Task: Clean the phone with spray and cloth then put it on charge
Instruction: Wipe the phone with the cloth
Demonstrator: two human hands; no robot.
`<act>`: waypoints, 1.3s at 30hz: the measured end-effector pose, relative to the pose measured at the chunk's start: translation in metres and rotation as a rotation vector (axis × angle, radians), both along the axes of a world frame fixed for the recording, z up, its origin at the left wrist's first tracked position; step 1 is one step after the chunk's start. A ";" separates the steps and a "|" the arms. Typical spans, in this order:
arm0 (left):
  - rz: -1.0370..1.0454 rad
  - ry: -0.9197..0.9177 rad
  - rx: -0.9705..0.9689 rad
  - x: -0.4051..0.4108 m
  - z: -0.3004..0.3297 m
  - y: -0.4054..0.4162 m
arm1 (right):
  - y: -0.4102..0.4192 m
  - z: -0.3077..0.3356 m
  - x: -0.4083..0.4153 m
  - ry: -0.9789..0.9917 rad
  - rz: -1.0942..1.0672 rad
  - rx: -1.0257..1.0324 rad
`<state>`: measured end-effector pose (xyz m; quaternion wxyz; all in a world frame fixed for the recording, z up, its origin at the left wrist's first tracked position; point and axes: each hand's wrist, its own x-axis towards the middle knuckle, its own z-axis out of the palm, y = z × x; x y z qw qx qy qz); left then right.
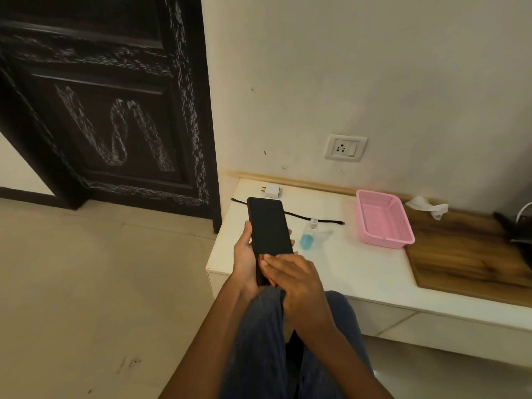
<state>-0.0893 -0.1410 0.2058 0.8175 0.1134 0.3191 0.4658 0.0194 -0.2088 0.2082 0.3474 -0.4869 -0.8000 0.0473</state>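
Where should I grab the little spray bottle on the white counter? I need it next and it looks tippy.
Take the spray bottle around its clear body, just above the blue liquid, coming from the near right side. It stands upright and narrow, so a low pinch should keep it steady. The black cable runs behind it and the phone, held in the left hand, blocks the left.

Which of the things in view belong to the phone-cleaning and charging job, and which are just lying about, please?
Job: phone, reddish cloth, spray bottle, charger plug, black cable, wall socket.
Lying about: pink basket, crumpled tissue.
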 end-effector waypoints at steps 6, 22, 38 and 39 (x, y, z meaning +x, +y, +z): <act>-0.059 0.005 0.016 0.001 0.006 0.000 | 0.011 0.004 -0.006 0.092 -0.099 -0.060; -0.068 -0.050 0.052 -0.008 0.017 -0.004 | -0.009 -0.007 -0.003 -0.025 0.070 0.063; -0.069 -0.091 0.073 -0.003 0.012 -0.004 | -0.006 0.004 0.026 -0.079 0.057 0.114; -0.079 -0.086 0.074 -0.003 0.012 -0.004 | 0.000 0.009 0.032 -0.071 0.018 0.134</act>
